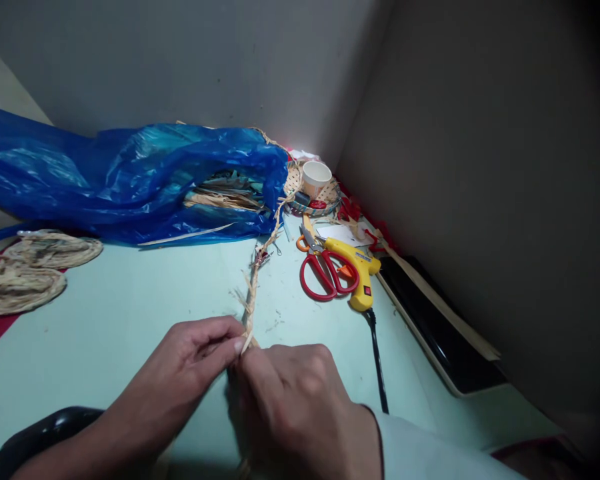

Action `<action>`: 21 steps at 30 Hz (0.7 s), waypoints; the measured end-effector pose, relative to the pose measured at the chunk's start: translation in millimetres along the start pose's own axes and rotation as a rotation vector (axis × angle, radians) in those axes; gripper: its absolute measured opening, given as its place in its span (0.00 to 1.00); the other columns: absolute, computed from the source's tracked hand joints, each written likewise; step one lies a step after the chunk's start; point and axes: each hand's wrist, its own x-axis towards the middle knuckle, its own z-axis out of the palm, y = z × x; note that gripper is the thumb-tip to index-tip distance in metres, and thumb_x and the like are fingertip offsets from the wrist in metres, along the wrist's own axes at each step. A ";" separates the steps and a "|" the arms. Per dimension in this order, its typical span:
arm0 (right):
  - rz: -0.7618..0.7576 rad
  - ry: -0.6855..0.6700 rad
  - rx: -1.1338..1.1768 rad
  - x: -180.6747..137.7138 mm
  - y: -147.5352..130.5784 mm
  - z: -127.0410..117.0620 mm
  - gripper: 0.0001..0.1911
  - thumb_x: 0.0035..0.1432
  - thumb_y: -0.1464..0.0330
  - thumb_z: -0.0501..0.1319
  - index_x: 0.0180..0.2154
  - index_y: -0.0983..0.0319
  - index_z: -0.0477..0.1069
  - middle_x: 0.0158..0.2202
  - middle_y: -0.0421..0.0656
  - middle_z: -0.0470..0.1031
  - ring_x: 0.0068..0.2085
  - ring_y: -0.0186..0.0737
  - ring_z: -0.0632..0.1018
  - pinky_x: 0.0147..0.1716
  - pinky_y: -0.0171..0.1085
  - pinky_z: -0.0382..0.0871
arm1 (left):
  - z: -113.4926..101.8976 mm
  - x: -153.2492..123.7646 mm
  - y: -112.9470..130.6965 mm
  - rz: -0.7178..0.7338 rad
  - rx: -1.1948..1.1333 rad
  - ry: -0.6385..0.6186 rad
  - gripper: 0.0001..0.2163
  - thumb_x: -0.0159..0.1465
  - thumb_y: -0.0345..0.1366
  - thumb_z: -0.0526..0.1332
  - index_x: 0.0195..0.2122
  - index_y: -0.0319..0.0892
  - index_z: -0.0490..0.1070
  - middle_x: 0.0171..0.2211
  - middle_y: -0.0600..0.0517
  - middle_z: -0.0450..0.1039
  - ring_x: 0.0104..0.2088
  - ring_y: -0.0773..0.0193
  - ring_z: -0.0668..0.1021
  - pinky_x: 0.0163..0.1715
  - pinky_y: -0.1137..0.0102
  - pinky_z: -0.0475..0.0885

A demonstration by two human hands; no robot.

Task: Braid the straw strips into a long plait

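Note:
A braided straw cord (253, 287) runs across the pale green table (130, 313) from the blue plastic bag (130, 173) toward me. My left hand (195, 360) pinches the near end of the braid between thumb and fingers. Against it from the right, my right hand (295, 407) is closed on the same strands, its fingertips hidden under the knuckles. Both hands meet at the braid's loose end near the table's front.
Red-handled scissors (325, 273) and a yellow glue gun (357, 270) with a black cord lie to the right. A paper cup (316, 179) sits on a woven tray at the back corner. Coiled straw mats (25, 270) lie far left. A black tray (440, 333) lines the right wall.

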 end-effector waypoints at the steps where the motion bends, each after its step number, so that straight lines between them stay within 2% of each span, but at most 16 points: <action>1: -0.054 0.043 -0.041 -0.3 0.3 1.5 0.12 0.64 0.77 0.53 0.32 0.64 0.73 0.23 0.43 0.75 0.21 0.39 0.72 0.20 0.43 0.51 | -0.5 -0.3 -0.7 0.004 -0.026 -0.005 0.13 0.66 0.44 0.60 0.28 0.44 0.75 0.28 0.54 0.74 0.34 0.60 0.74 0.35 0.69 0.68; 4: -0.162 0.128 -0.157 -0.3 0.8 1.6 0.14 0.62 0.80 0.52 0.33 0.66 0.75 0.23 0.44 0.75 0.22 0.40 0.73 0.20 0.43 0.52 | -2.3 -0.7 -3.1 -0.003 -0.071 -0.022 0.12 0.66 0.43 0.61 0.30 0.44 0.77 0.30 0.53 0.75 0.36 0.59 0.75 0.37 0.69 0.70; 6: -0.166 0.112 -0.132 0.8 1.4 -2.7 0.13 0.64 0.77 0.53 0.35 0.67 0.76 0.24 0.44 0.76 0.23 0.40 0.73 0.21 0.42 0.53 | -3.9 -1.7 -4.2 -0.013 -0.086 -0.014 0.11 0.66 0.44 0.62 0.31 0.44 0.78 0.30 0.53 0.75 0.35 0.60 0.74 0.36 0.70 0.70; 8: -0.084 0.081 0.028 3.3 3.6 -10.0 0.13 0.68 0.70 0.55 0.36 0.66 0.77 0.25 0.44 0.77 0.25 0.40 0.74 0.24 0.41 0.58 | -6.0 -3.0 -4.1 -0.024 -0.093 -0.008 0.11 0.66 0.44 0.63 0.31 0.44 0.77 0.29 0.54 0.74 0.33 0.62 0.73 0.34 0.71 0.70; 10: 0.091 0.098 0.237 7.6 7.9 -18.2 0.13 0.69 0.64 0.58 0.37 0.64 0.76 0.30 0.45 0.79 0.31 0.41 0.76 0.31 0.40 0.64 | -8.1 -3.9 -2.7 -0.028 -0.104 -0.006 0.11 0.65 0.45 0.64 0.31 0.44 0.77 0.28 0.55 0.73 0.32 0.63 0.73 0.32 0.72 0.69; 12: 0.289 0.104 0.421 12.8 13.2 -24.4 0.10 0.68 0.63 0.61 0.41 0.63 0.76 0.36 0.45 0.79 0.38 0.42 0.77 0.38 0.38 0.67 | -9.7 -4.4 -0.8 -0.034 -0.122 -0.006 0.11 0.65 0.45 0.64 0.32 0.44 0.78 0.27 0.56 0.73 0.31 0.64 0.73 0.31 0.74 0.69; 14: 0.407 0.004 0.619 17.6 18.0 -26.6 0.10 0.67 0.62 0.62 0.42 0.62 0.75 0.37 0.43 0.79 0.38 0.40 0.77 0.38 0.36 0.67 | -10.0 -4.7 1.1 -0.039 -0.138 -0.015 0.09 0.64 0.43 0.65 0.34 0.45 0.79 0.29 0.56 0.75 0.32 0.63 0.75 0.32 0.74 0.70; 17: 0.394 -0.189 0.912 21.7 22.6 -24.1 0.12 0.70 0.63 0.58 0.38 0.62 0.74 0.30 0.38 0.75 0.31 0.34 0.75 0.33 0.32 0.66 | -8.0 -6.2 4.1 -0.030 -0.119 -0.035 0.06 0.62 0.40 0.66 0.35 0.46 0.79 0.32 0.55 0.78 0.36 0.60 0.77 0.37 0.73 0.72; 19: 0.372 -0.208 0.956 22.7 24.3 -21.8 0.13 0.71 0.66 0.56 0.35 0.62 0.74 0.28 0.37 0.73 0.29 0.32 0.73 0.32 0.31 0.65 | -6.0 -7.7 5.9 -0.015 -0.047 -0.014 0.06 0.62 0.41 0.65 0.34 0.46 0.79 0.32 0.55 0.78 0.38 0.59 0.78 0.38 0.72 0.72; 21: 0.369 -0.189 0.892 23.0 25.4 -21.0 0.14 0.70 0.71 0.55 0.32 0.62 0.74 0.28 0.37 0.73 0.30 0.32 0.73 0.34 0.31 0.65 | -4.5 -8.8 6.8 -0.001 0.054 0.005 0.07 0.63 0.42 0.64 0.34 0.47 0.78 0.31 0.55 0.78 0.36 0.59 0.78 0.36 0.72 0.71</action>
